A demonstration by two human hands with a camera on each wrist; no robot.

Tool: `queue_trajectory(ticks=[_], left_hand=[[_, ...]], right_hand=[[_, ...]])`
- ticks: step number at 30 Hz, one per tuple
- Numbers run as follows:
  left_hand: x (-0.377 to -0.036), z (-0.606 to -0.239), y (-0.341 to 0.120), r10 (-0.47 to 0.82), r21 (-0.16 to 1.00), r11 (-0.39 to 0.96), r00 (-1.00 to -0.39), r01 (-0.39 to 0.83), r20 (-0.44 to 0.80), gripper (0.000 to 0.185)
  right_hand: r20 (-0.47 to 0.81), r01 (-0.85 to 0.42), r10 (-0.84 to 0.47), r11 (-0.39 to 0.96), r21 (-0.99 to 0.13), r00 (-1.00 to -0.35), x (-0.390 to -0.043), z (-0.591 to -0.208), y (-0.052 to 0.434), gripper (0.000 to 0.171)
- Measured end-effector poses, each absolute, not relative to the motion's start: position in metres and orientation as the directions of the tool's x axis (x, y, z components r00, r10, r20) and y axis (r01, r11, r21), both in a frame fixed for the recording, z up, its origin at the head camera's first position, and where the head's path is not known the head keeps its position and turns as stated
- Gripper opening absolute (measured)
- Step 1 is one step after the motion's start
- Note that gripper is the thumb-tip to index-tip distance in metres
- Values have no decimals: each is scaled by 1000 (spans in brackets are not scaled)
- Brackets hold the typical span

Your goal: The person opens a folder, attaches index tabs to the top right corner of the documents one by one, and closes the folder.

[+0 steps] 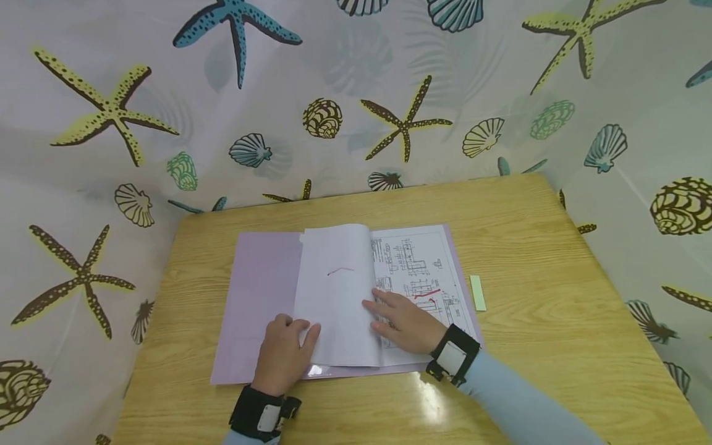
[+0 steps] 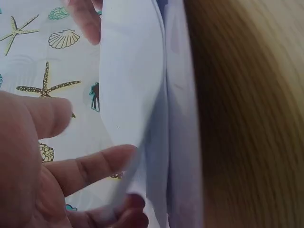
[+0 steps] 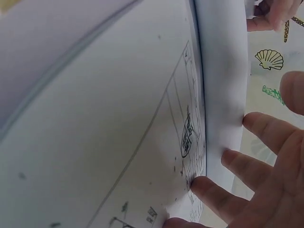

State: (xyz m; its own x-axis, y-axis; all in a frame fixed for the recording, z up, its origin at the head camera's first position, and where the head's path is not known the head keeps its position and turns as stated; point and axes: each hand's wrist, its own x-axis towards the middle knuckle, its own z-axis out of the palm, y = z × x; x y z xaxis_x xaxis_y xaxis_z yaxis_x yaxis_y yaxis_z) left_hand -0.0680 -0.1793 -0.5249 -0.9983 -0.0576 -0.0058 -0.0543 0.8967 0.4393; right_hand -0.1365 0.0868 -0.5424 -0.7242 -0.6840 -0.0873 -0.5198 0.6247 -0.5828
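Observation:
An open purple folder point(image 1: 261, 278) lies on the wooden table point(image 1: 556, 278). A white sheet point(image 1: 336, 296) with a small red mark arches over its middle, half turned. My left hand point(image 1: 300, 330) pinches that sheet's lower left edge between thumb and fingers; the left wrist view shows the sheet point(image 2: 133, 71) caught in the left hand point(image 2: 118, 185). My right hand point(image 1: 384, 309) lies flat, fingers straight, on the printed drawing page point(image 1: 423, 266) right at the foot of the arched sheet. In the right wrist view the right hand point(image 3: 228, 156) touches the printed page point(image 3: 142, 142) beside the curved sheet point(image 3: 223, 71).
A pale green strip point(image 1: 477, 292) lies on the table just right of the folder. A curtain point(image 1: 111, 111) printed with starfish and shells closes in the table at the back and both sides. Bare wood shows to the right and in front of the folder.

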Motion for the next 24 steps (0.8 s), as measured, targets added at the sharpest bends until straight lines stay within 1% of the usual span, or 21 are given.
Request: queue_trajectory(ticks=[4, 9, 13, 17, 20, 24], left_hand=[[-72, -523, -175, -52, 396, 918, -995, -16, 81, 43], [-79, -518, -158, 30, 377, 923, -990, 80, 137, 45], [-82, -522, -145, 115, 349, 925, -987, 149, 115, 48], [-81, -531, -136, 182, 327, 926, -982, 191, 57, 53], [-80, -536, -133, 205, 330, 922, -978, 202, 28, 54], [-78, -538, -131, 219, 332, 918, -975, 218, 36, 53]], right_hand=[[-85, -536, -685, 636, -556, -724, -136, -543, 85, 52], [-85, -541, -679, 648, -537, -729, -135, -544, 85, 52], [-74, -550, -679, 648, -527, -730, -135, -546, 85, 51], [-59, -553, -681, 639, -534, -730, -134, -548, 86, 50], [-66, -549, -678, 645, -531, -732, -134, -548, 86, 50], [-71, -542, -676, 646, -538, -734, -133, -546, 88, 50]])
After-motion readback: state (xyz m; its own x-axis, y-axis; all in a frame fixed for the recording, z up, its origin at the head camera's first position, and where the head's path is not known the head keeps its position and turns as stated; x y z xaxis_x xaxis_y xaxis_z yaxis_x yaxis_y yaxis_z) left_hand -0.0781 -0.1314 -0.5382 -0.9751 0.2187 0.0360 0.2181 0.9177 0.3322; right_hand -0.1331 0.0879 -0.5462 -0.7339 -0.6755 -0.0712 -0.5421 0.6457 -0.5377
